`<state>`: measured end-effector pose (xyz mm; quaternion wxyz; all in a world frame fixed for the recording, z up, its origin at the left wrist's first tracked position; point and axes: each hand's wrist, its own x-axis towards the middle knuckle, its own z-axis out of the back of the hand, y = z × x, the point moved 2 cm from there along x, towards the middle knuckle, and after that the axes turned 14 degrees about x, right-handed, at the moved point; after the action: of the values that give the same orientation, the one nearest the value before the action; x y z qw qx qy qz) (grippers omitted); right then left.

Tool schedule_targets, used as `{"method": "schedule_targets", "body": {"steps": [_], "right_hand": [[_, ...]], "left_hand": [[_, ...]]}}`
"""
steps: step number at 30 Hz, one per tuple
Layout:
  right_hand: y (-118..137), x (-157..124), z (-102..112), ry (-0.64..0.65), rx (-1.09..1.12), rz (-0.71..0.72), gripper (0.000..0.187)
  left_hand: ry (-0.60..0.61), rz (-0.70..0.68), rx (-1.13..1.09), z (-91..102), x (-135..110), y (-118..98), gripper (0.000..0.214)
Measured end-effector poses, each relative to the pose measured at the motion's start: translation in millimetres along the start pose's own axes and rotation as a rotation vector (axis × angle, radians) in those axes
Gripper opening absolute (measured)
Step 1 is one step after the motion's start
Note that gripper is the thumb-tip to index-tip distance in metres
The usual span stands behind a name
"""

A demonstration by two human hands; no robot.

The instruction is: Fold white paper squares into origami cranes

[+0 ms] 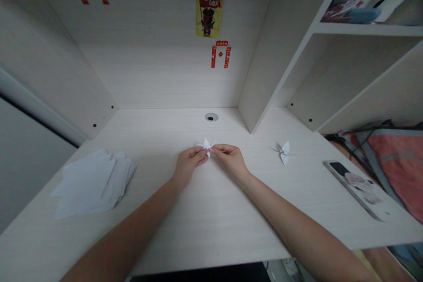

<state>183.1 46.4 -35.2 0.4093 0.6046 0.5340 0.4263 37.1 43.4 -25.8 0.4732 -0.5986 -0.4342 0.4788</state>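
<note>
A small white folded paper crane (207,144) is held just over the desk, near the middle of the head view. My left hand (189,164) pinches it from the left, thumb and fingers closed. From the other side, my right hand (231,158) pinches it too, and the fingertips of both hands nearly meet at its lower part. The fingers cover some of its folds. Farther right, a second white paper crane (283,153) rests on the desk, apart from my hands.
A loose stack of white paper sheets (87,180) lies on the left of the desk (198,224). At the right is a phone (355,189) in a decorated case. Behind my hands sits a round cable hole (211,117), left of an upright shelf panel (264,92). A red-grey cloth (399,158) is beyond the phone.
</note>
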Motion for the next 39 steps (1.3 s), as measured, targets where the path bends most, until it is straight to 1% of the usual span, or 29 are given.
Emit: {"method": "schedule_targets", "body": {"steps": [8, 18, 21, 23, 26, 28, 30, 32, 35, 37, 39], "right_hand": [[4.4, -2.3, -3.0, 0.014, 0.030, -0.001, 0.019], [1.0, -1.7, -3.5, 0.004, 0.050, -0.004, 0.022], [-0.1, -2.3, -3.0, -0.002, 0.016, 0.011, 0.023], [1.3, -2.8, -2.4, -0.003, -0.046, 0.055, 0.023], [8.2, -3.3, -3.0, 0.064, -0.134, 0.173, 0.021], [12.8, -2.9, -3.5, 0.101, -0.128, 0.213, 0.022], [14.5, -1.6, -3.8, 0.117, -0.085, 0.189, 0.028], [13.1, -0.3, -4.8, 0.158, -0.020, 0.138, 0.033], [8.3, 0.4, -6.6, 0.241, 0.092, 0.070, 0.028], [5.4, 0.6, -6.4, 0.241, 0.135, 0.040, 0.025], [4.1, 0.9, -5.1, 0.203, 0.154, 0.033, 0.024]], "left_hand": [[-0.019, 0.016, 0.040, 0.0, -1.1, -0.9, 0.019], [-0.023, 0.030, 0.042, -0.3, -3.5, -1.4, 0.022], [-0.027, 0.023, 0.030, -0.4, -2.1, 0.4, 0.022], [-0.019, 0.018, 0.007, -0.6, -0.5, 1.3, 0.022], [0.022, 0.010, -0.065, -0.8, 2.1, 0.9, 0.023], [0.072, 0.029, -0.129, -0.6, 3.2, 0.3, 0.030], [0.134, 0.067, -0.195, -0.5, 3.5, 0.1, 0.040], [0.214, 0.108, -0.248, -1.1, 2.9, 0.8, 0.045], [0.324, 0.157, -0.255, -3.3, 0.9, 2.6, 0.044], [0.341, 0.162, -0.193, -4.3, -0.5, 3.1, 0.042], [0.288, 0.132, -0.098, -4.0, -1.3, 1.9, 0.041]]}}
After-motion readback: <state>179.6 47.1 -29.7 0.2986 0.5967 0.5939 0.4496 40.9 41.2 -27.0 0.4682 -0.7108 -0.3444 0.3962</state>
